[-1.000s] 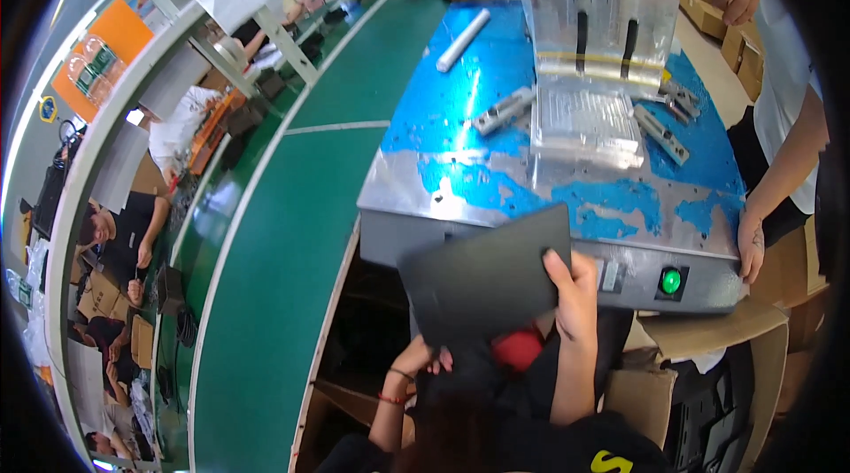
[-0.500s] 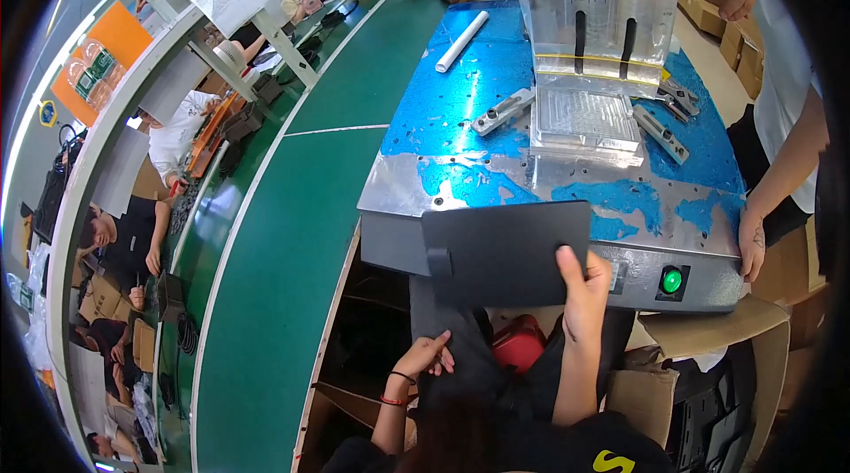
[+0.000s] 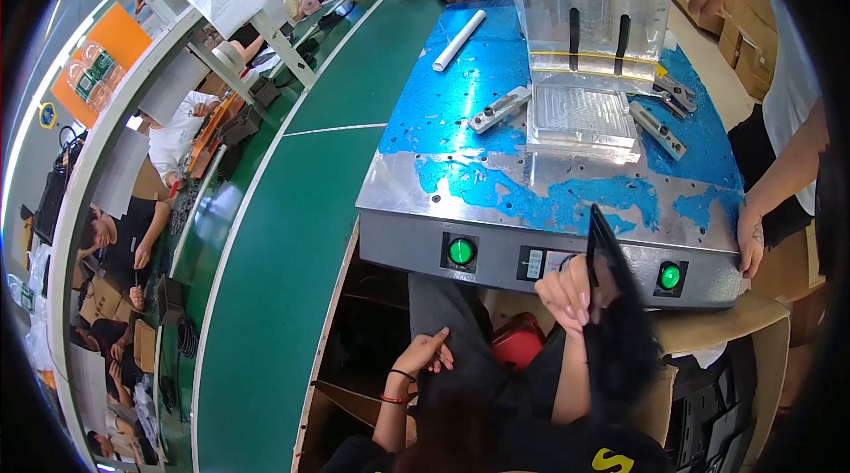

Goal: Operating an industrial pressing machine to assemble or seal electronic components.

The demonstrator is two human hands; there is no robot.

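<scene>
Black flat panel (image 3: 624, 331) right of lower centre in the frame, thin, glossy on the side toward the hand, blurred at its lower end. Behind it, a metal table (image 3: 549, 174) with a worn, patchy blue film (image 3: 425, 110), torn ragged toward the front. On top, a clear ribbed block (image 3: 584, 116), below a see-through shield (image 3: 598, 17) with two dark slots. Beside the block, metal bars (image 3: 500, 110) on either side; at upper centre, a white tube (image 3: 459, 41).

Along the table's grey front, two round green buttons (image 3: 460, 251), well apart. A broad strip of surface between block and front edge. Across the left half, a long green belt (image 3: 283, 252) with pale borders. At lower right, an open cardboard box (image 3: 770, 331) with black parts (image 3: 708, 411) inside, close to the panel. A red rounded object (image 3: 520, 342) in the gap between both hands.

Right hand (image 3: 567, 294) closed on the panel, with bent fingers at its left side and the thumb hidden; panel tilted, nearly edge-on. Left hand (image 3: 427, 353) empty, loosely curled over a dark-clothed thigh at lower centre, with bands around the wrist.
</scene>
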